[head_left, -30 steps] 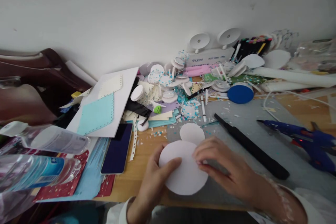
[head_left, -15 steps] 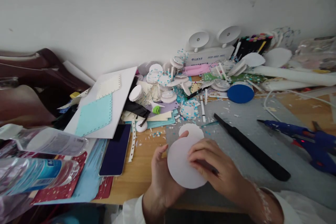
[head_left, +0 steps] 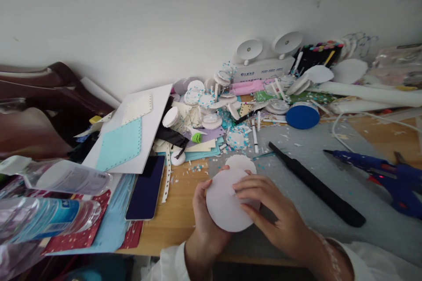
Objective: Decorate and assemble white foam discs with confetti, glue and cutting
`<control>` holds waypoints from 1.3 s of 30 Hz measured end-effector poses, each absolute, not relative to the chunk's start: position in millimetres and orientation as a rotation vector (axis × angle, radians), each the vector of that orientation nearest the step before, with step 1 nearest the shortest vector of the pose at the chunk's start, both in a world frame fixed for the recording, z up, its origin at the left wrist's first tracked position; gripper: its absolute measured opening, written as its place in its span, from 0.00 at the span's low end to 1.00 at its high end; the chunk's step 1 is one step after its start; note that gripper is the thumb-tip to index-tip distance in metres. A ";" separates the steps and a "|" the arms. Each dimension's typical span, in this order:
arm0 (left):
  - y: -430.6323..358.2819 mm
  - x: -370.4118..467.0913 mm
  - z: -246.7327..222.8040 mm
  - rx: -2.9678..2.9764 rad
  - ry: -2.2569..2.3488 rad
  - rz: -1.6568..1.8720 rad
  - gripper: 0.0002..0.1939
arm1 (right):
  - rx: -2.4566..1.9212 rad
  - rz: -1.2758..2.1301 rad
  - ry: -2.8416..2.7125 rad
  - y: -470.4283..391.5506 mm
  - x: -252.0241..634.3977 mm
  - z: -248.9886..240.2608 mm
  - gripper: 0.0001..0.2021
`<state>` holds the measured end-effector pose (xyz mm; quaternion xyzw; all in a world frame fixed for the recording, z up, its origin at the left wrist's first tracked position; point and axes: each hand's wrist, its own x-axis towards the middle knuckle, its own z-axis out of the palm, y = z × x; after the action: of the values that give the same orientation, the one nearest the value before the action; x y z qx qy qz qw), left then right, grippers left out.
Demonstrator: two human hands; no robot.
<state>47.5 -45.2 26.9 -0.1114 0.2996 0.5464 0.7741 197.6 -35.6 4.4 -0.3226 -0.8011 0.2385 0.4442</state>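
Note:
A round white paper disc [head_left: 224,210] rests in my left hand [head_left: 206,224], whose fingers go behind it while the thumb sits at its left edge. Over the right part of the disc is my right hand [head_left: 273,210]. Its fingertips touch the disc's face near the middle, and the thumb stands apart from them, with nothing clearly held between. Just behind, a second white disc [head_left: 241,161] with a scalloped edge lies on the grey mat [head_left: 329,167], partly hidden by the first.
A blue glue gun [head_left: 372,167] with a lit red light and a long black tool [head_left: 316,184] lie at right. A phone [head_left: 145,189] and plastic bottles [head_left: 62,175] are at left. White discs, paper scraps and a blue round lid [head_left: 302,116] crowd the back.
The disc has shifted slightly left and up. My right fingers have loosened from a pinch near its middle and spread. The left thumb has come in against the edge.

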 end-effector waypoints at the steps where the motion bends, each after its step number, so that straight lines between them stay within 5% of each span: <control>1: -45.4 47.9 27.3 -0.231 0.656 1.195 0.28 | -0.802 0.600 -1.977 -35.8 197.4 4.4 0.10; 14: -50.8 40.7 21.5 -0.084 0.607 1.211 0.33 | -0.972 0.415 -1.948 -25.6 218.3 1.9 0.04; 21: -50.8 41.1 15.5 -0.103 0.740 1.202 0.32 | -1.155 0.604 -2.090 -32.9 220.0 -25.4 0.09; 34: -60.8 13.1 14.0 0.231 0.941 1.171 0.30 | -1.163 0.279 -2.338 -23.4 244.2 -32.7 0.15; 39: -62.1 -7.8 15.0 0.804 1.114 0.950 0.20 | -1.300 -0.074 -2.320 -12.8 275.1 -24.5 0.15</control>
<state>-7.8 -62.1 15.0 0.3570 0.4943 0.4218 0.6710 275.1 -12.8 -24.5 -0.4746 -0.8469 -0.0270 0.2383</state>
